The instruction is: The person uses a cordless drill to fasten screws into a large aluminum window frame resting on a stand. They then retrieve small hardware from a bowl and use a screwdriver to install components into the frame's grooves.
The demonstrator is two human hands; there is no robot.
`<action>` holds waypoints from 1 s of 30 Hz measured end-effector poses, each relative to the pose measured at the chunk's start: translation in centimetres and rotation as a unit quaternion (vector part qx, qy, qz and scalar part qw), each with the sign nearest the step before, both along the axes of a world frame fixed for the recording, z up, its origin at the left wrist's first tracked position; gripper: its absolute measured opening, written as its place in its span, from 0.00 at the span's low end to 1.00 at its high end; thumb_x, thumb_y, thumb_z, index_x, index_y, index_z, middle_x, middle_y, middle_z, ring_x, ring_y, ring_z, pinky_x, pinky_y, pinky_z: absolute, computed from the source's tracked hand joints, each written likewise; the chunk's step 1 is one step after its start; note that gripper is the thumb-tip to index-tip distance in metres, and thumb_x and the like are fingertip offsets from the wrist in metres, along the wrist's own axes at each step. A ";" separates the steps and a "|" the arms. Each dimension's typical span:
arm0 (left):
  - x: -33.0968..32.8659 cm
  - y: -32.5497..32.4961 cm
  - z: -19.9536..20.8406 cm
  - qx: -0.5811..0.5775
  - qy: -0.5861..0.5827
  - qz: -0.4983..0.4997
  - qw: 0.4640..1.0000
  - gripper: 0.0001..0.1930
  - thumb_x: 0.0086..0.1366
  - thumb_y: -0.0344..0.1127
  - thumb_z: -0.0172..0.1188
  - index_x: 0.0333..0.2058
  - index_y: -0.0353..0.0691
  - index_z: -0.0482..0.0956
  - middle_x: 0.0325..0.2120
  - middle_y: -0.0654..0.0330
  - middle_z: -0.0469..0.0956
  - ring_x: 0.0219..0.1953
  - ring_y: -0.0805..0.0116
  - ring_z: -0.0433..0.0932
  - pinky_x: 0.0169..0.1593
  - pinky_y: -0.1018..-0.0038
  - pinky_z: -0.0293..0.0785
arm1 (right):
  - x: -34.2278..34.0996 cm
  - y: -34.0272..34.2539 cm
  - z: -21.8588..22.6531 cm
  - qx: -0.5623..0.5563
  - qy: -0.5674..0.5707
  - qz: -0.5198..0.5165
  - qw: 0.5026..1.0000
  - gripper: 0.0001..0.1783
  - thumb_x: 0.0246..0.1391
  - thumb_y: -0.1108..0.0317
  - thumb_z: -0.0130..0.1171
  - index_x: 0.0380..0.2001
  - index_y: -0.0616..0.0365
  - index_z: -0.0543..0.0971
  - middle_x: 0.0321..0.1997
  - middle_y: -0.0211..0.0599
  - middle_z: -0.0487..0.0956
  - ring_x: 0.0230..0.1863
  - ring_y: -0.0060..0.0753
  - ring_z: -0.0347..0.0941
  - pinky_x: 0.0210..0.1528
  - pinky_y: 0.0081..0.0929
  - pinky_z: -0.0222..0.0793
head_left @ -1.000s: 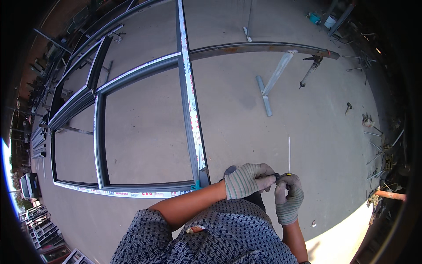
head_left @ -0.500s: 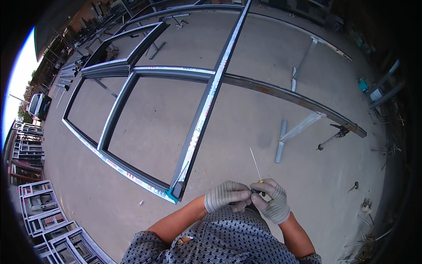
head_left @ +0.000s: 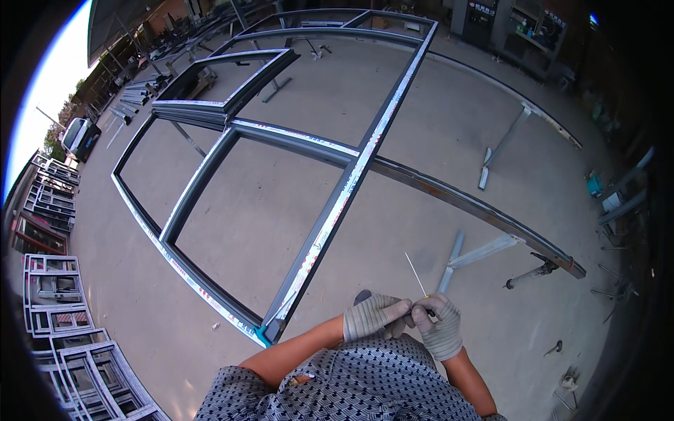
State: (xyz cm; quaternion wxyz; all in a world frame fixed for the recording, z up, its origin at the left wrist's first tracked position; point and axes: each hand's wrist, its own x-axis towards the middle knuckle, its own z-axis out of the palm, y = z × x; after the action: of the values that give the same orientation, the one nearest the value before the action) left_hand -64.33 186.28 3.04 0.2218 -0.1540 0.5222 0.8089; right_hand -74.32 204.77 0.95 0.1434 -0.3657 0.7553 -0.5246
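Both my hands wear pale striped work gloves and meet close in front of my body. My right hand (head_left: 440,328) is closed around a screwdriver (head_left: 415,274), whose thin metal shaft points up and away; a bit of yellow shows at its base. Fingers bent, my left hand (head_left: 375,317) touches the right one at the fingertips, pinching something small that the gloves hide. To the left of my hands lies the near corner of a large window frame (head_left: 309,259), dark with a white printed film. On that corner rests a teal-handled tool (head_left: 262,335) with a metal rod.
A rusty steel beam (head_left: 477,210) on a grey support leg (head_left: 484,251) carries the frame and juts out to the right. A smaller sash (head_left: 225,105) lies on the frame's far left. Several finished frames (head_left: 60,302) are stacked at the left; a vehicle (head_left: 81,138) stands beyond.
My view has tilted upward, so more of the far end shows and the frame sits lower. My hands stay together with the screwdriver in the right one. A dark rounded shape now shows beside my left hand.
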 end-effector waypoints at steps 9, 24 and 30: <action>-5.8 -6.9 -1.2 -0.070 0.045 -0.036 0.996 0.26 0.77 0.55 0.49 0.40 0.34 0.81 0.23 0.64 0.77 0.27 0.76 0.74 0.35 0.76 0.74 | -5.5 -6.2 -0.3 0.018 0.024 0.000 1.000 0.09 0.62 0.62 0.63 0.35 0.56 0.79 0.31 0.37 0.78 0.33 0.35 0.76 0.37 0.33 0.73; 5.7 -2.3 0.0 -0.072 -0.033 0.330 0.941 0.25 0.74 0.55 0.55 0.43 0.34 0.80 0.26 0.65 0.77 0.29 0.76 0.75 0.36 0.76 0.72 | -4.4 -13.3 -0.7 0.008 -0.055 0.376 0.925 0.10 0.61 0.62 0.65 0.42 0.54 0.82 0.35 0.38 0.80 0.33 0.36 0.76 0.36 0.32 0.72; 10.9 1.2 -0.1 -0.055 -0.035 0.451 0.890 0.23 0.74 0.53 0.56 0.43 0.34 0.79 0.28 0.64 0.78 0.31 0.76 0.76 0.37 0.77 0.73 | -0.1 -15.1 -0.5 0.015 -0.070 0.470 0.880 0.08 0.61 0.65 0.64 0.41 0.56 0.82 0.35 0.36 0.80 0.33 0.32 0.75 0.36 0.29 0.72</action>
State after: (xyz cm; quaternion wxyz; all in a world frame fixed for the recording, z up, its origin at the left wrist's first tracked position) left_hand -53.45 187.53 2.92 -0.1577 -0.4133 0.4317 0.7861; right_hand -74.44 189.71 0.46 0.4311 -0.6377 0.4905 -0.4085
